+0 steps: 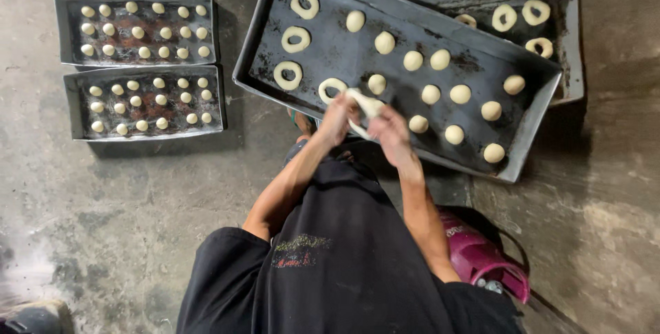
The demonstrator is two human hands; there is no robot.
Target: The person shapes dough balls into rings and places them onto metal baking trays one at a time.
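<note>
Both my hands meet over the near edge of a large dark baking tray (481,66). My left hand (337,119) and my right hand (389,130) grip one pale piece of dough (368,106) between them, stretched into a ring shape. On the tray lie several finished dough rings (297,38) at the left and several round dough balls (430,93) at the middle and right. One ring (331,88) lies just beside my left hand.
More trays with dough rings (536,12) lie stacked behind the large one. Two smaller trays of small dough balls (141,28), (143,104) sit on the concrete floor at the left. A pink gas cylinder (481,258) stands by my right elbow.
</note>
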